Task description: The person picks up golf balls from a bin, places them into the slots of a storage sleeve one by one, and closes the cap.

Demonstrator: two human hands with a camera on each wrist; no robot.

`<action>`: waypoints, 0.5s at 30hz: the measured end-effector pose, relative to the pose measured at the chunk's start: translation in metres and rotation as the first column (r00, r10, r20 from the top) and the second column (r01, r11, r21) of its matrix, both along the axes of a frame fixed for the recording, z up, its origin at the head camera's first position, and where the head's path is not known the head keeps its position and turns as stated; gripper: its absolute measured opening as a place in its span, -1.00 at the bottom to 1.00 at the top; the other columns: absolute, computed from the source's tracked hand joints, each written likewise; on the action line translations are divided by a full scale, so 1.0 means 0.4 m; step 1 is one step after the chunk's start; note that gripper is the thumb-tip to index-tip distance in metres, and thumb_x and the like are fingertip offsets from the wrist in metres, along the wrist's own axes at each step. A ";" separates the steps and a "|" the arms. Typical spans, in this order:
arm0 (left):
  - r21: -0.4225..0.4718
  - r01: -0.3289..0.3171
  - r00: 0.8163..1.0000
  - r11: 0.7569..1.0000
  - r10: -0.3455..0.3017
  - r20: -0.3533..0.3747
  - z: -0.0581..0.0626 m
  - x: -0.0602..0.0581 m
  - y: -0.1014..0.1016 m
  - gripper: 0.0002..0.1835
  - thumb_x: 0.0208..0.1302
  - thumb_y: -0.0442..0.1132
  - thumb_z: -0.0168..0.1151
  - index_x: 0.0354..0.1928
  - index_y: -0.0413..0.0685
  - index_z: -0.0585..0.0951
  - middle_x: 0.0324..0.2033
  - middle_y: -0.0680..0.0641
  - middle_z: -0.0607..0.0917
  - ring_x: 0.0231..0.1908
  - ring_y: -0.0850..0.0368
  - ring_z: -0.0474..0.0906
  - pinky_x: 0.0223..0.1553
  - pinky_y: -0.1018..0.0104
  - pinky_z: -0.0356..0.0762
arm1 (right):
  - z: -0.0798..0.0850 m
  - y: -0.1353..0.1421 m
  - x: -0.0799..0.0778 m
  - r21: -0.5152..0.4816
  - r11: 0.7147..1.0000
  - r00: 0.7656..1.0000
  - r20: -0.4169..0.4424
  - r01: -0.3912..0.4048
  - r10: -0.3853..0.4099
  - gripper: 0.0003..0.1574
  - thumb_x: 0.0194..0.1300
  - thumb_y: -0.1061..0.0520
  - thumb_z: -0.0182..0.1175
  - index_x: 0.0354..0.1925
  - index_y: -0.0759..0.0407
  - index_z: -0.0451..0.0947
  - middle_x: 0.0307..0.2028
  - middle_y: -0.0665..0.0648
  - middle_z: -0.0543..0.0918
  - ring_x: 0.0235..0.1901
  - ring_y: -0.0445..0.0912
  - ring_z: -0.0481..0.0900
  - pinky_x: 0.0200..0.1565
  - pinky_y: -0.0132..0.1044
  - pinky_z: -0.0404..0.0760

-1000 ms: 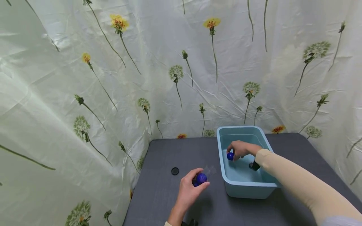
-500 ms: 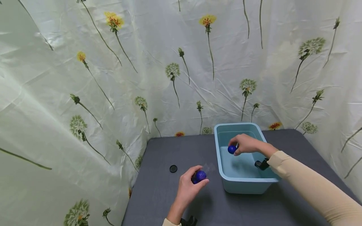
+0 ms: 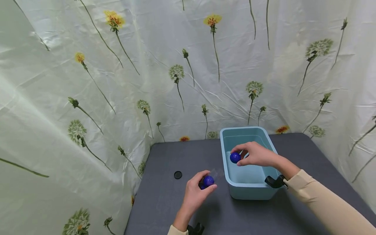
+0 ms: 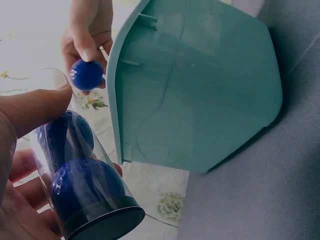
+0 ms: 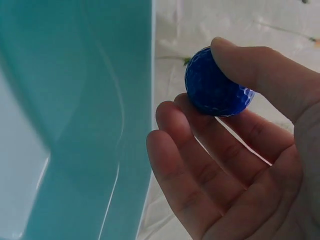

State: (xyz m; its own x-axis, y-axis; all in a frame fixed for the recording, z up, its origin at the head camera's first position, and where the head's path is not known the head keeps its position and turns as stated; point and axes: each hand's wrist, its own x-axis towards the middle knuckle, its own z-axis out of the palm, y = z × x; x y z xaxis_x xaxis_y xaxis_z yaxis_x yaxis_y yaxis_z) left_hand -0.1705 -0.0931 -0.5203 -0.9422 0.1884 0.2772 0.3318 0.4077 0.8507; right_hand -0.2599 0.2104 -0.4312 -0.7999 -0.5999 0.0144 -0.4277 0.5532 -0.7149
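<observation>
My left hand (image 3: 195,192) grips a clear plastic tube (image 4: 102,170) with a dark end and blue golf balls (image 4: 85,187) inside it. At least two balls show in the tube; fingers cover part of it. My right hand (image 3: 257,154) pinches another blue golf ball (image 5: 212,85) between thumb and fingers. In the head view that ball appears over the light blue plastic bin (image 3: 249,185), above its floor. The right wrist view shows the ball beside the bin's wall (image 5: 125,100), apart from it. The left hand is to the left of the bin, above the table.
A round black cap (image 3: 178,175) lies on the dark grey table (image 3: 164,195), left of the left hand. Behind the table hangs a pale curtain (image 3: 158,65) printed with dandelions. A black wrist strap (image 3: 274,181) shows by the bin's right rim.
My right hand has lifted the golf ball up from low inside the bin and shifted slightly left. The left hand keeps its grip on the tube, nearly still. The head view has shifted slightly.
</observation>
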 end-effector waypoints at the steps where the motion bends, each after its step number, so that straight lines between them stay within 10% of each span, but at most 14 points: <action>1: 0.003 0.002 1.000 1.000 -0.002 0.002 0.001 0.000 0.000 -0.46 0.13 0.04 0.53 0.18 0.26 0.62 0.07 0.08 0.67 -0.04 0.18 0.61 -0.05 0.28 0.60 | 0.002 -0.006 0.009 -0.011 1.000 1.000 0.001 -0.008 0.008 -0.45 0.22 0.02 0.47 0.17 0.02 0.61 -0.04 -0.03 0.67 -0.17 -0.08 0.66 -0.19 -0.30 0.66; 15: -0.008 0.015 1.000 1.000 -0.015 -0.027 0.011 0.016 0.005 -0.48 0.15 0.08 0.51 0.16 0.28 0.61 0.03 0.15 0.66 -0.09 0.22 0.62 -0.08 0.28 0.61 | 0.012 -0.078 0.092 -0.081 0.990 0.993 0.009 -0.115 0.116 -0.48 0.25 0.04 0.45 0.16 -0.13 0.58 -0.07 -0.12 0.67 -0.17 -0.09 0.66 -0.15 -0.29 0.67</action>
State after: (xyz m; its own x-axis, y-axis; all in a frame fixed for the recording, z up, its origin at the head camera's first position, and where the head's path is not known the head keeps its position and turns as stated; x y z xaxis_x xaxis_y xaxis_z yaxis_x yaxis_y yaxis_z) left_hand -0.1643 -0.0911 -0.5158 -0.9313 0.2044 0.3014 0.3610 0.4094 0.8379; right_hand -0.2231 0.1794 -0.4263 -0.7258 -0.6857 0.0555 -0.4750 0.4411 -0.7615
